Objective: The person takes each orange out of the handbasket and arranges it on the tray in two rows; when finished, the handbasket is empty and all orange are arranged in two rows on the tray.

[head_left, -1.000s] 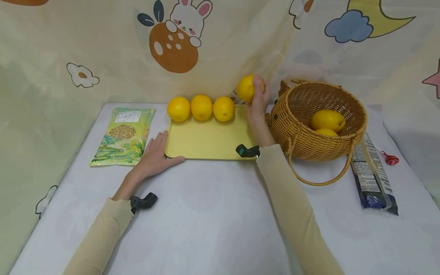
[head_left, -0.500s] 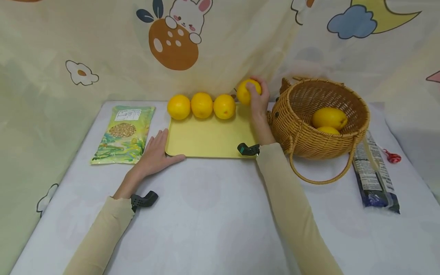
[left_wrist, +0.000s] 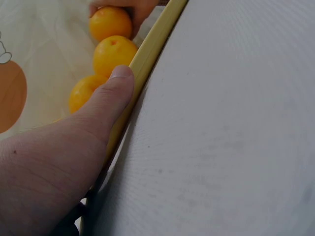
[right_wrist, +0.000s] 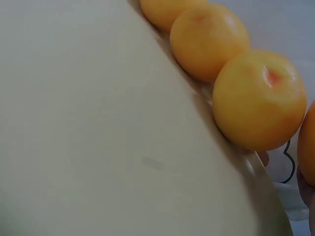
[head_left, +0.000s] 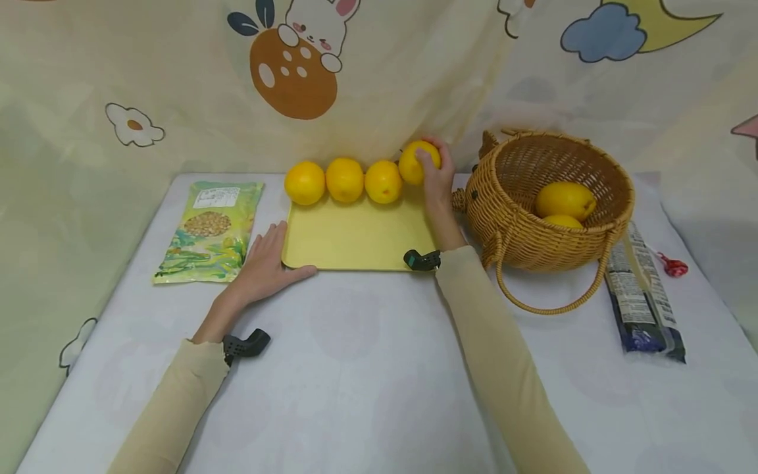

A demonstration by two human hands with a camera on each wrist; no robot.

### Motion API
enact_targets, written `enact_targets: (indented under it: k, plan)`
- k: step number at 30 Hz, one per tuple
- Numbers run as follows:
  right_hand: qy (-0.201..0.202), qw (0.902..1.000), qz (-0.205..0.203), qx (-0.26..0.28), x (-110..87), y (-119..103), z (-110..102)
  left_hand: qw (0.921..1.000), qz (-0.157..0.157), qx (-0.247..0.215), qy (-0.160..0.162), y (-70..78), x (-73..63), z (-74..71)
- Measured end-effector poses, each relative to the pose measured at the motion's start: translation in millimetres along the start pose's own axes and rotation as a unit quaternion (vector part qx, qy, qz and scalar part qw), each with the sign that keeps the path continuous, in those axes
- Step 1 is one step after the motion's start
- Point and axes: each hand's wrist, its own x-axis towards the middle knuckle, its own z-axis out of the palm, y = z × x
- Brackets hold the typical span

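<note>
My right hand [head_left: 439, 187] grips a round yellow-orange fruit that looks like an orange [head_left: 412, 164], at the back right corner of the yellow tray [head_left: 361, 240]. Three similar oranges stand in a row along the tray's back edge: left [head_left: 304, 183], middle [head_left: 345, 180] and right [head_left: 383, 182]. In the right wrist view the held orange [right_wrist: 308, 145] sits close to the right orange [right_wrist: 261, 101]. Straight fingers of my left hand [head_left: 266, 263] lie along the tray's left side, its thumb at the front left corner. The left wrist view shows that thumb [left_wrist: 110, 98] against the tray rim [left_wrist: 147, 56].
Right of the tray, a wicker basket [head_left: 533, 247] with a hanging handle holds two yellow fruits, one long like a lemon [head_left: 565, 201]. Beyond it lie a dark packet [head_left: 642, 303] and a small red wrapped item [head_left: 674, 266]. A green-yellow packet [head_left: 208, 230] lies left.
My right hand has brought the held orange down and left, closer to the row on the tray. My left hand stays at the tray's left side.
</note>
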Motion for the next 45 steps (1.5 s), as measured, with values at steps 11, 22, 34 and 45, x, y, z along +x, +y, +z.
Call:
enact_targets:
  k: [11,22,34,45]
  plan:
    - [0.064,0.9942,0.081,-0.029,6.4,-6.7,-0.4,1.0,0.004,-0.003,0.0,2.5,2.8,0.6]
    - [0.116,0.9714,0.141,-0.151,9.8,-11.2,-2.7,0.9999,0.002,-0.009,-0.003,8.5,4.1,0.0]
    - [0.011,0.9874,-0.035,-0.154,-6.5,-71.2,10.9,0.9999,0.006,-0.008,-0.001,3.7,2.5,2.8]
    - [-0.251,0.9595,-0.116,-0.057,-15.2,-225.1,-36.8,1.0,0.006,-0.005,0.002,1.3,-1.6,-0.7]
